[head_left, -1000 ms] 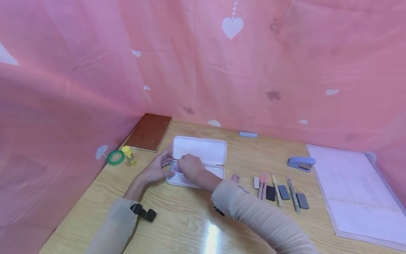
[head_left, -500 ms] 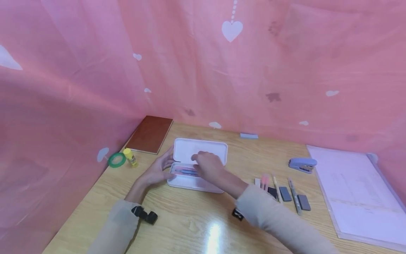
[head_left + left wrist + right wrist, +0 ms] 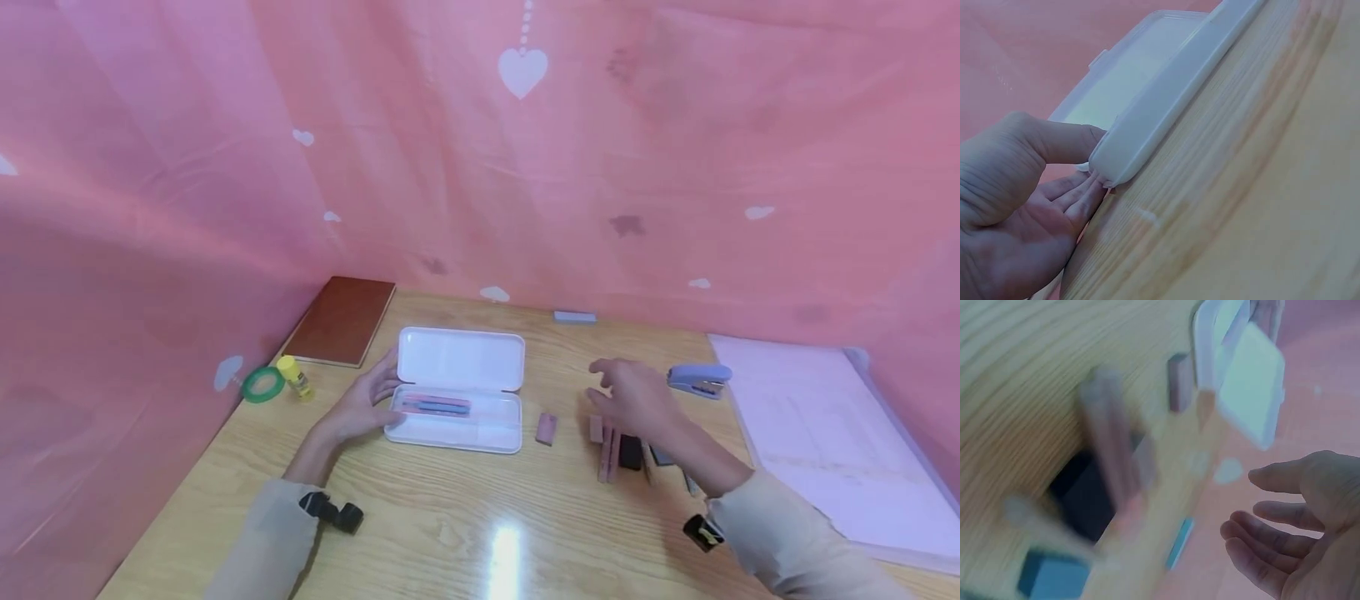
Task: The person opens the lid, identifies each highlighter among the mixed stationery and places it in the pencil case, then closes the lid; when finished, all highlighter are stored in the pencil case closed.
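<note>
Wood tabletop (image 3: 442, 525); pink curtain (image 3: 420, 150) with white hearts rising along its back and left edges; label on glue stick (image 3: 296, 377) near left edge too small to read, likewise the paper (image 3: 832, 450) at right edge; white case (image 3: 491, 427) open mid-tabletop, toward back edge, pink and blue pens (image 3: 437, 406) in its left half; left hand (image 3: 360, 408) at case's left end, fingers and thumb clamped on it; right hand (image 3: 637, 396) hovering right of case near pink markers (image 3: 609, 457), fingers apart, holding nothing.

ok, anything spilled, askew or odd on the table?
Nothing looks spilled or damaged. Only mild oddity: one pink block lies alone between the open white case and the pink pens, apart from the other blocks. The right hand partly hides that group.
</note>
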A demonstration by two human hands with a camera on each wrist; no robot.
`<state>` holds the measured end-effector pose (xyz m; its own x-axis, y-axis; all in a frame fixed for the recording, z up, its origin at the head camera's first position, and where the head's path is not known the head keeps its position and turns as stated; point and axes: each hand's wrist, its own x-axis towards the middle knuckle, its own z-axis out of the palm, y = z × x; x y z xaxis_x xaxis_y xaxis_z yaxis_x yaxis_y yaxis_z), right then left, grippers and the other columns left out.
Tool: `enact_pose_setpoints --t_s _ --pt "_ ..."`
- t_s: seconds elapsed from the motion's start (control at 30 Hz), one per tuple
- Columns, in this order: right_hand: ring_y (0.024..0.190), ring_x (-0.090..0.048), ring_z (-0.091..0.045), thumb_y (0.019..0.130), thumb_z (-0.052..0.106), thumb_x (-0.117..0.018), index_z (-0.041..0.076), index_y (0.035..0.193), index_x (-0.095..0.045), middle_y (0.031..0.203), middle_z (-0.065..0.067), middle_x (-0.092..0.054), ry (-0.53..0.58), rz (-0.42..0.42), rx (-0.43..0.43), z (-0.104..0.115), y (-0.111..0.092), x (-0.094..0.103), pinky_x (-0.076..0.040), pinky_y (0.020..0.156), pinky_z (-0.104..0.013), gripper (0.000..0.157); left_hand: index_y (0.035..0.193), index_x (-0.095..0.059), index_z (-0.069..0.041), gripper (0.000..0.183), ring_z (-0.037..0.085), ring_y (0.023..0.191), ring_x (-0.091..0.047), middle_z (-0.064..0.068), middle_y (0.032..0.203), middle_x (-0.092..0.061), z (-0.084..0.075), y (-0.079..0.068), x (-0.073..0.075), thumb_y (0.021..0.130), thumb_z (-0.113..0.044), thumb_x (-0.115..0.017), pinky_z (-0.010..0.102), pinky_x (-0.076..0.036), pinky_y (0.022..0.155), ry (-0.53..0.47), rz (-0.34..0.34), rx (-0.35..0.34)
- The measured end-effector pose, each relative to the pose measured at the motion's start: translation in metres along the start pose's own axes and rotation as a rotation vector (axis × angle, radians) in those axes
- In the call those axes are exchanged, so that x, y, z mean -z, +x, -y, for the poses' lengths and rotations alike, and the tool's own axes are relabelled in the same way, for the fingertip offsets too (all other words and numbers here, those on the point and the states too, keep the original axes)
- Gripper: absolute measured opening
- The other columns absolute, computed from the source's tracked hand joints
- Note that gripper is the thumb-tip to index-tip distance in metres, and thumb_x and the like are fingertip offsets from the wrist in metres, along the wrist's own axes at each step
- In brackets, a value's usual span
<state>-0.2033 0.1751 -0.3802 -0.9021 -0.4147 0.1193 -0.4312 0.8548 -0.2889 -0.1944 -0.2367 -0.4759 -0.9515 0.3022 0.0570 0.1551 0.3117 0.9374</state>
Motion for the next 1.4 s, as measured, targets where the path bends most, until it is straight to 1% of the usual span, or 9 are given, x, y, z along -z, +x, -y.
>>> enact_pose_setpoints --t_s 0.13,0.23,0.37,0.53,0.63,0.77,1.0,1.17,1.4 --pt "0.047 -0.052 -0.006 0.083 0.015 -0.065 -0.006 0.104 -0.066 0.071 -0.008 -0.067 0.000 0.025 -0.030 -0.015 -0.009 -0.003 -0.042 0.040 -0.023 0.029 0.150 -0.010 -0.038 0.105 0.023 0.128 -0.046 0.006 0.138 -0.046 0.002 0.000 0.001 0.076 -0.004 -0.076 0.033 -0.035 0.109 0.012 -0.003 0.012" --pt "0.041 -0.034 -0.003 0.080 0.012 -0.062 0.002 0.069 -0.063 0.051 0.005 -0.047 -0.012 0.053 -0.065 -0.020 -0.011 -0.014 -0.028 0.036 -0.020 0.015 0.150 -0.010 -0.039 0.104 0.022 0.128 -0.046 0.006 0.138 -0.047 0.001 -0.001 0.002 0.077 -0.005 -0.076 0.034 -0.034 0.110 0.014 -0.008 0.018" --pt "0.044 -0.017 -0.006 0.077 0.007 -0.057 0.017 0.048 -0.030 0.048 0.009 -0.018 -0.028 0.062 -0.118 -0.024 -0.009 -0.027 -0.014 0.039 -0.020 0.041 0.150 -0.010 -0.038 0.103 0.026 0.128 -0.046 0.009 0.137 -0.047 0.002 -0.003 0.005 0.077 -0.006 -0.076 0.039 -0.032 0.111 0.016 -0.011 0.007" --pt "0.044 -0.017 -0.008 0.078 0.007 -0.056 0.017 0.048 -0.029 0.046 0.008 -0.019 -0.008 0.058 -0.185 -0.023 -0.006 -0.033 -0.014 0.039 -0.021 0.042 0.150 -0.011 -0.038 0.103 0.028 0.128 -0.045 0.011 0.138 -0.046 0.003 -0.003 0.006 0.077 -0.006 -0.076 0.039 -0.033 0.111 0.004 -0.011 -0.014" --pt "0.035 -0.032 -0.007 0.081 0.008 -0.053 0.014 0.045 -0.042 0.036 0.008 -0.035 0.034 0.115 -0.221 -0.020 -0.006 -0.035 -0.017 0.037 -0.021 0.038 0.150 -0.011 -0.038 0.104 0.026 0.128 -0.046 0.010 0.137 -0.047 0.003 -0.002 0.004 0.076 -0.007 -0.077 0.038 -0.033 0.111 -0.003 -0.008 -0.013" --pt "0.035 -0.052 -0.013 0.085 0.009 -0.048 0.011 0.048 -0.056 0.036 0.003 -0.052 0.080 0.168 -0.254 -0.017 -0.007 -0.038 -0.024 0.035 -0.023 0.037 0.150 -0.012 -0.040 0.104 0.023 0.126 -0.048 0.005 0.135 -0.049 0.004 -0.002 0.002 0.076 -0.006 -0.077 0.038 -0.034 0.111 -0.004 -0.008 0.006" --pt "0.039 -0.033 -0.009 0.086 0.018 -0.060 0.002 0.070 -0.067 0.041 0.003 -0.043 0.099 0.068 -0.222 -0.020 -0.007 -0.025 -0.030 0.037 -0.022 0.024 0.150 -0.012 -0.039 0.103 0.024 0.126 -0.048 0.006 0.135 -0.049 0.004 -0.001 0.000 0.077 -0.006 -0.076 0.041 -0.033 0.111 -0.002 -0.011 0.001" --pt "0.043 -0.050 -0.008 0.084 0.013 -0.063 -0.007 0.095 -0.069 0.056 -0.005 -0.062 0.084 -0.005 -0.136 -0.017 -0.006 -0.003 -0.042 0.039 -0.024 0.024 0.149 -0.013 -0.042 0.103 0.022 0.127 -0.047 0.004 0.135 -0.049 0.003 -0.001 -0.001 0.077 -0.006 -0.076 0.041 -0.032 0.111 0.001 -0.011 0.020" --pt "0.050 -0.055 -0.010 0.088 0.017 -0.062 -0.001 0.107 -0.068 0.074 -0.007 -0.068 0.119 0.053 -0.092 0.003 0.009 0.007 -0.043 0.040 -0.024 0.027 0.150 -0.012 -0.039 0.103 0.024 0.127 -0.046 0.007 0.137 -0.047 0.001 -0.001 0.000 0.077 -0.002 -0.075 0.041 -0.031 0.112 -0.008 -0.005 0.009"
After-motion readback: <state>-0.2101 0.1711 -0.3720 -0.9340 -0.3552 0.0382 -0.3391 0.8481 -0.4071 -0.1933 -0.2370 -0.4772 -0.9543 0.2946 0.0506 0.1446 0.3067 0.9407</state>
